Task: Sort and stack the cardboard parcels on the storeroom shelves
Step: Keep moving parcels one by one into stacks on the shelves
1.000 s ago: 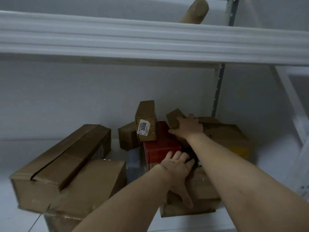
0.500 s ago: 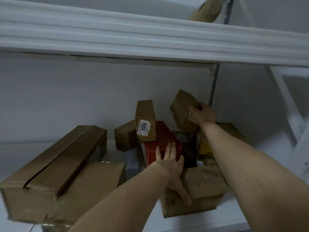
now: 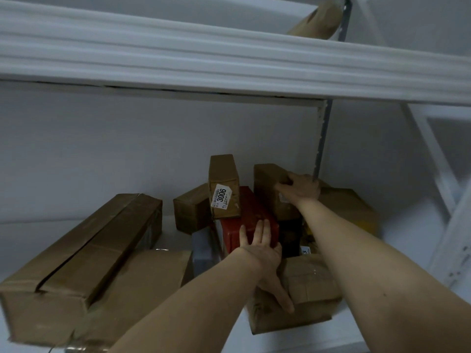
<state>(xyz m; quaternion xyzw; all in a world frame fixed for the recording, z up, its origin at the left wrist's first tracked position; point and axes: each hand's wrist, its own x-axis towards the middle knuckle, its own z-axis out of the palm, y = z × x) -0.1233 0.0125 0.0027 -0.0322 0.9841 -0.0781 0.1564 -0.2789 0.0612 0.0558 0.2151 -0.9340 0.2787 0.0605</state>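
A heap of cardboard parcels fills the white shelf (image 3: 407,253). My right hand (image 3: 300,187) grips a small brown parcel (image 3: 270,184) standing upright at the back of the heap, beside the red box (image 3: 254,220). My left hand (image 3: 265,253) lies with straight fingers against the red box, thumb down on a brown parcel (image 3: 305,296) at the shelf's front. A tall parcel with a white 3006 label (image 3: 224,187) stands on the red box's far end.
A long flat parcel (image 3: 84,258) lies at the left on another carton (image 3: 142,284). A small brown box (image 3: 191,210) sits at the back, a wider parcel (image 3: 349,207) at the right. An upper shelf beam (image 3: 229,59) runs overhead; a steel upright (image 3: 322,141) stands behind.
My right hand lifted the small parcel off the heap, then brought it down upright next to the red box. My left hand slid up onto the red box.
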